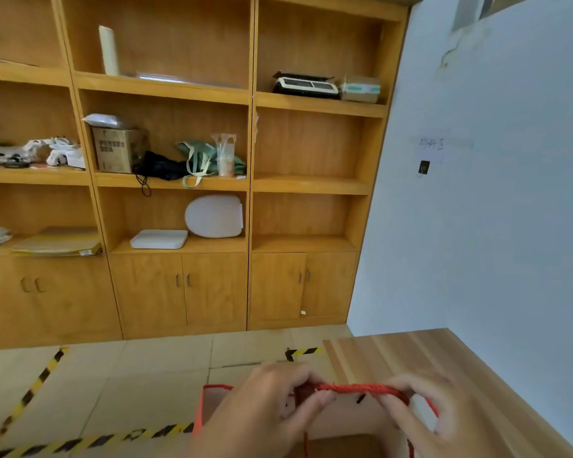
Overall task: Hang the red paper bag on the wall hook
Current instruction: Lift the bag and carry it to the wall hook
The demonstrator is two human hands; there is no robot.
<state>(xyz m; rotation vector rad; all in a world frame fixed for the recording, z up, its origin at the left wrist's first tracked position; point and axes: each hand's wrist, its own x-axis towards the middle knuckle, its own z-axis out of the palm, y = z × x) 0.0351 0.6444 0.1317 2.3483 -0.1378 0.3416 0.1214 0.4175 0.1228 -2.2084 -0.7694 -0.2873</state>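
The red paper bag (209,404) hangs open at the bottom centre, its pale inside showing. Its red rope handles (354,389) stretch level between my two hands. My left hand (265,411) pinches the left end of the rope. My right hand (424,411) pinches the right end. The small dark wall hook (423,167) sits on the pale wall, far above and to the right of the bag, under a handwritten paper label (431,145).
A wooden table (411,352) stands against the wall, under and beyond my right hand. A tall wooden shelving unit (252,180) with boxes, bags and white items fills the back. Yellow-black tape (30,388) marks the tiled floor.
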